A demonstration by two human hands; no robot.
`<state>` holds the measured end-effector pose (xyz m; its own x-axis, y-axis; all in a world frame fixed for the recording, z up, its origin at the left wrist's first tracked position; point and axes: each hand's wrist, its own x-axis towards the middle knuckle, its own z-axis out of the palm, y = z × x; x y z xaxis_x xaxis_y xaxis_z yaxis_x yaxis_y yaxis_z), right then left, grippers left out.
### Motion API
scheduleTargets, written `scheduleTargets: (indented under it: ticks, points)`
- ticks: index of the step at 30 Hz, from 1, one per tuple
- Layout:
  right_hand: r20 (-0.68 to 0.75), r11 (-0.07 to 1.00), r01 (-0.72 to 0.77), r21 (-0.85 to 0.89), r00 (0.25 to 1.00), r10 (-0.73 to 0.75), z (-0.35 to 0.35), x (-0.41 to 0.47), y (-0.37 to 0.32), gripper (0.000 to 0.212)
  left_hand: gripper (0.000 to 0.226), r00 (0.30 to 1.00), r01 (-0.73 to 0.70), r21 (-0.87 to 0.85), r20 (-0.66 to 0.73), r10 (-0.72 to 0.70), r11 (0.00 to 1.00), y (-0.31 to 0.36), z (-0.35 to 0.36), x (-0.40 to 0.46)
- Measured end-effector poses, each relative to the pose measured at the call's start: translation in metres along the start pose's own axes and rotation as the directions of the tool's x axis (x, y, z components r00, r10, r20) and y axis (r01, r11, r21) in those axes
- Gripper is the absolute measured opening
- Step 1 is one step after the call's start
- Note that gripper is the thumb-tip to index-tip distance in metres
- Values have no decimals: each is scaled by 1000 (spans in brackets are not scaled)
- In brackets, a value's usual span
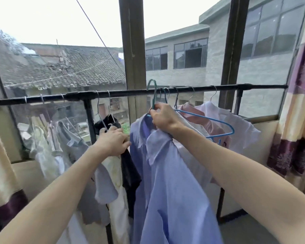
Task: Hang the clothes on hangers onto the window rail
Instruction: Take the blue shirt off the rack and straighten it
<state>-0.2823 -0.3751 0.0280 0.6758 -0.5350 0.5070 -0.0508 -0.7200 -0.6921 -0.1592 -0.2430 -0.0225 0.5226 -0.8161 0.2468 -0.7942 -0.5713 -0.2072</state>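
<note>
A window fills the upper frame, with grey buildings outside. A black rail (183, 90) runs across the middle of the frame from left to right, with several wire hangers hooked over it. A patterned curtain (296, 106) hangs along the right edge. At centre, a blue shirt (165, 182) hangs down to the bottom edge. Pale clothes (48, 148) hang at left, a white and a pink garment at right. The right hand (163, 118) grips the neck of a teal hanger (154, 95) carrying the blue shirt, its hook above the rail. The left hand (113, 141), lower left of centre, clutches a cream garment (116, 173) beside a black one.
</note>
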Motion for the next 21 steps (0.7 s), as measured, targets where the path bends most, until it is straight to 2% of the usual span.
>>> scheduleTargets:
  ticks: [3, 10, 15, 21]
  points:
    - [-64, 999, 29, 33, 998, -27, 7, 25, -15, 18, 34, 998, -52, -4, 20, 52, 999, -11, 0, 1]
    - [-120, 998, -1, -68, 993, -7, 61, 76, -15, 21, 35, 998, -70, -95, -3, 70, 993, -40, 13, 15]
    - [-82, 987, -70, -145, 995, 59, 89, 97, -3, 24, 46, 998, -58, -172, -19, 56, 983, -47, 30, 22]
    - [-14, 973, -126, -194, 992, 126, 115, 104, 26, 25, 50, 993, -96, -181, -88, 81, 979, -47, 38, 20]
